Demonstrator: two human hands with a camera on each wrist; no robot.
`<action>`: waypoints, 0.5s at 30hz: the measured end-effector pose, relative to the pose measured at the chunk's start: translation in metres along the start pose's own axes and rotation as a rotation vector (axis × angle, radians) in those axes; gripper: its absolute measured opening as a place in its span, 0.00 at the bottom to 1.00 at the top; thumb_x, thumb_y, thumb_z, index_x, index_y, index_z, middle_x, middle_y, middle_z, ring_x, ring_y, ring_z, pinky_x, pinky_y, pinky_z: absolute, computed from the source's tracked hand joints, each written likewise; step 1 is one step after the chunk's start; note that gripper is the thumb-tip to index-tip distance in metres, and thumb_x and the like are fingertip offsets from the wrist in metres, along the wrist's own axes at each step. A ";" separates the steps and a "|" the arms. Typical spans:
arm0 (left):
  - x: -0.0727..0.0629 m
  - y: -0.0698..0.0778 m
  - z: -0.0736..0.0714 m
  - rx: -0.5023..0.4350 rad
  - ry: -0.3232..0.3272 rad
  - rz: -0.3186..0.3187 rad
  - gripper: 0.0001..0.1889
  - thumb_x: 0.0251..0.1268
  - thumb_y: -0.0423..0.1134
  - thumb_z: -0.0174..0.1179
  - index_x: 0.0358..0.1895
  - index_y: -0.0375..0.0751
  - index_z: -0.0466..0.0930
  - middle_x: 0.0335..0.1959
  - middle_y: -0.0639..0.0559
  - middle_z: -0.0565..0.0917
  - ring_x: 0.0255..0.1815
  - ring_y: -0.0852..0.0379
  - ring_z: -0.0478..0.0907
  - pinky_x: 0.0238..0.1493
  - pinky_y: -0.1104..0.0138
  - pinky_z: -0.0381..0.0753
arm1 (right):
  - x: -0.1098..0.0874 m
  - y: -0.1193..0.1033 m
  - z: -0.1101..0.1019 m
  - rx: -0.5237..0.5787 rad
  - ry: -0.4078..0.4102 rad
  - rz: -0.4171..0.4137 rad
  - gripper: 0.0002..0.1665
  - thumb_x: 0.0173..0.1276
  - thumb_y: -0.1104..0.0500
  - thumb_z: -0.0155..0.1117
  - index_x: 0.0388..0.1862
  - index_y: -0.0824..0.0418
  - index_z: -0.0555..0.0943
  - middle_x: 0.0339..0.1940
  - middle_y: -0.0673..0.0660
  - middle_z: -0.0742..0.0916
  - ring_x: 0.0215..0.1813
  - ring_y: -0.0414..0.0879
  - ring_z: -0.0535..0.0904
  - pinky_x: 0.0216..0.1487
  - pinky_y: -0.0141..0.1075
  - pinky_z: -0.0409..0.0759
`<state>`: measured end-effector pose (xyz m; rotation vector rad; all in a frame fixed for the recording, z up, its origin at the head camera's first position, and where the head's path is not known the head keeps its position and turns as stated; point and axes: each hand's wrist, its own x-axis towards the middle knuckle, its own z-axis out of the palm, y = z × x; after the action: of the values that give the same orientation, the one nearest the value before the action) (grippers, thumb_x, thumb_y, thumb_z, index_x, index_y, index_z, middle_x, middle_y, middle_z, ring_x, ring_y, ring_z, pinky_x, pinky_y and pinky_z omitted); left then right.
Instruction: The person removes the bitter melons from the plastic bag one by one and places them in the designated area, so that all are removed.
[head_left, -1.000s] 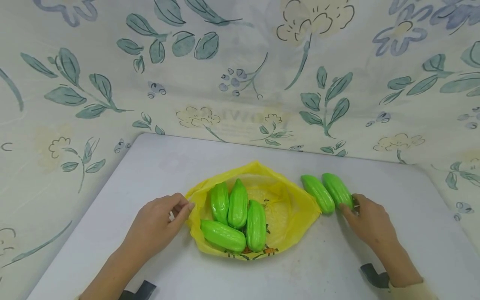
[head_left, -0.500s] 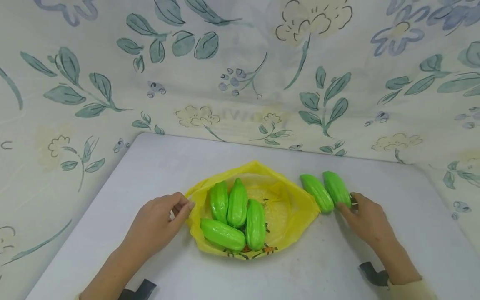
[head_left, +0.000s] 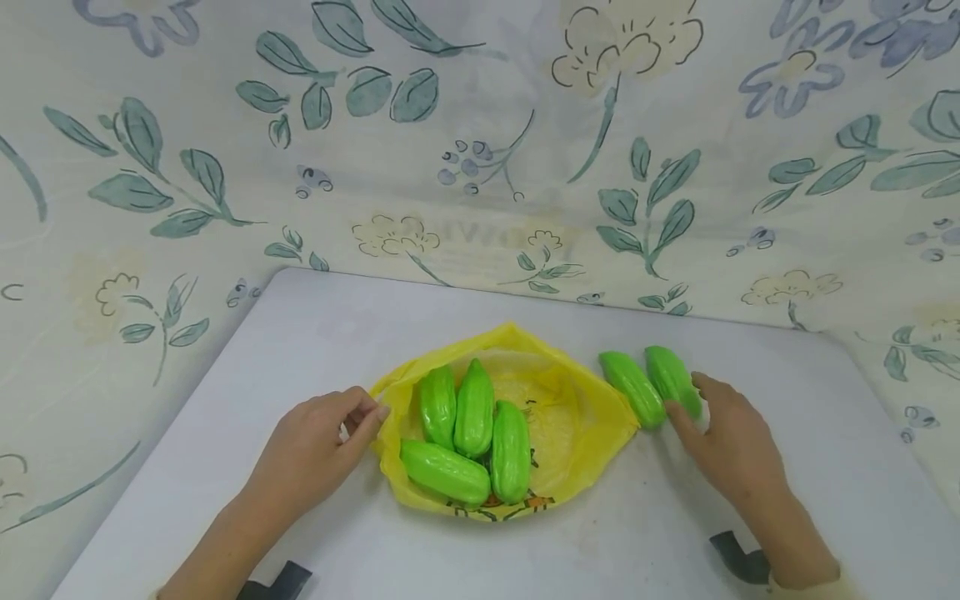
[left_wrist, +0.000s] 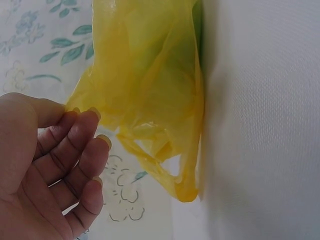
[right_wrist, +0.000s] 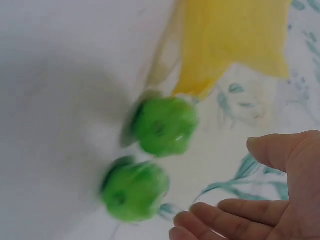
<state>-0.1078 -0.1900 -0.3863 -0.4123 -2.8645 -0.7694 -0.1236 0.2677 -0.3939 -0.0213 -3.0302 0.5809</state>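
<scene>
A yellow plastic bag [head_left: 600, 404] lies with its mouth spread wide. Inside it rest several glossy, ridged green cucumbers [head_left: 512, 450]. My left hand [head_left: 322, 437] pinches the bag's left rim between thumb and forefinger; the left wrist view shows the other fingers [left_wrist: 87, 157] loosely bent beside the plastic. Two more green cucumbers lie side by side at the bag's right corner, an inner one [head_left: 632, 386] and an outer one [head_left: 670, 377]. Over the near end of the outer one, my right hand [head_left: 727, 437] holds its thumb and fingers apart; in the right wrist view nothing is between them.
A white table [head_left: 345, 308] carries everything, its far edge meeting a floral-patterned cloth [head_left: 480, 108]. Dark curved pieces [head_left: 738, 558] show beside both wrists.
My right hand's fingers have spread and come off the outer cucumber, which stays beside the inner one. The left hand and bag have hardly moved.
</scene>
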 end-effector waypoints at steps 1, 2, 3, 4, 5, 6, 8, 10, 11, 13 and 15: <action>0.000 0.000 0.000 0.001 0.000 0.000 0.07 0.75 0.42 0.65 0.35 0.49 0.81 0.24 0.65 0.77 0.27 0.62 0.70 0.29 0.67 0.74 | -0.002 -0.005 -0.002 0.006 0.009 -0.011 0.40 0.79 0.46 0.62 0.74 0.75 0.67 0.68 0.76 0.77 0.68 0.74 0.71 0.65 0.68 0.71; 0.000 0.000 0.000 0.003 0.001 0.000 0.07 0.75 0.42 0.65 0.35 0.49 0.81 0.24 0.65 0.77 0.27 0.62 0.70 0.29 0.67 0.74 | -0.004 -0.010 -0.003 0.011 0.015 -0.023 0.40 0.79 0.45 0.62 0.74 0.73 0.68 0.68 0.75 0.77 0.68 0.73 0.72 0.65 0.67 0.72; 0.000 0.000 0.000 0.006 0.000 -0.004 0.07 0.75 0.42 0.65 0.35 0.49 0.81 0.24 0.64 0.77 0.27 0.62 0.70 0.29 0.67 0.74 | -0.006 -0.015 -0.004 0.017 0.024 -0.038 0.39 0.79 0.45 0.62 0.74 0.72 0.69 0.68 0.74 0.77 0.68 0.72 0.72 0.65 0.67 0.72; 0.000 0.001 -0.001 0.007 0.000 -0.005 0.07 0.75 0.42 0.66 0.35 0.48 0.81 0.24 0.64 0.77 0.27 0.62 0.70 0.29 0.67 0.74 | -0.008 -0.021 -0.005 0.022 0.035 -0.057 0.38 0.79 0.45 0.63 0.74 0.71 0.70 0.69 0.73 0.78 0.69 0.71 0.72 0.65 0.67 0.72; 0.000 0.001 -0.001 0.008 0.000 -0.006 0.07 0.75 0.42 0.66 0.35 0.48 0.81 0.24 0.64 0.77 0.27 0.62 0.70 0.29 0.67 0.75 | -0.011 -0.026 -0.005 0.025 0.044 -0.075 0.38 0.79 0.45 0.63 0.74 0.70 0.70 0.69 0.72 0.78 0.69 0.70 0.73 0.65 0.66 0.73; 0.000 0.001 -0.001 0.008 -0.003 -0.008 0.07 0.75 0.42 0.66 0.36 0.48 0.81 0.24 0.64 0.77 0.27 0.62 0.70 0.29 0.67 0.75 | -0.013 -0.032 -0.005 0.030 0.059 -0.100 0.37 0.78 0.45 0.64 0.73 0.69 0.72 0.68 0.71 0.79 0.68 0.69 0.74 0.64 0.66 0.73; 0.000 0.002 -0.001 0.005 -0.003 -0.008 0.07 0.75 0.41 0.66 0.36 0.48 0.81 0.24 0.64 0.76 0.27 0.62 0.70 0.29 0.67 0.75 | -0.017 -0.042 -0.003 0.036 0.091 -0.157 0.35 0.77 0.46 0.66 0.71 0.68 0.74 0.68 0.69 0.80 0.68 0.68 0.75 0.65 0.65 0.74; 0.000 0.002 -0.001 0.000 -0.006 -0.009 0.06 0.74 0.41 0.66 0.36 0.48 0.82 0.24 0.64 0.76 0.27 0.62 0.70 0.29 0.67 0.75 | -0.021 -0.053 0.000 0.030 0.119 -0.223 0.32 0.75 0.47 0.69 0.69 0.66 0.77 0.65 0.67 0.82 0.67 0.65 0.77 0.63 0.63 0.76; 0.000 0.002 -0.001 -0.003 -0.009 -0.011 0.06 0.75 0.41 0.66 0.37 0.48 0.82 0.24 0.64 0.76 0.27 0.62 0.70 0.30 0.67 0.75 | -0.023 -0.059 0.001 0.027 0.127 -0.255 0.31 0.75 0.47 0.70 0.67 0.65 0.78 0.64 0.65 0.83 0.65 0.64 0.78 0.62 0.61 0.77; 0.000 0.002 -0.001 -0.006 -0.012 -0.013 0.06 0.75 0.41 0.66 0.37 0.48 0.82 0.24 0.65 0.76 0.27 0.62 0.70 0.30 0.67 0.75 | -0.025 -0.069 0.004 0.021 0.138 -0.326 0.29 0.73 0.48 0.72 0.65 0.64 0.80 0.62 0.63 0.85 0.64 0.61 0.81 0.62 0.58 0.79; 0.000 0.002 -0.001 -0.002 -0.010 -0.012 0.06 0.75 0.42 0.66 0.37 0.48 0.82 0.24 0.65 0.76 0.28 0.62 0.70 0.30 0.67 0.75 | -0.027 -0.077 0.008 0.018 0.138 -0.393 0.29 0.71 0.48 0.73 0.63 0.63 0.82 0.59 0.60 0.87 0.61 0.57 0.83 0.59 0.55 0.82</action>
<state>-0.1074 -0.1891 -0.3846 -0.4006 -2.8778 -0.7748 -0.0973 0.1923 -0.3736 0.4994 -2.7819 0.5428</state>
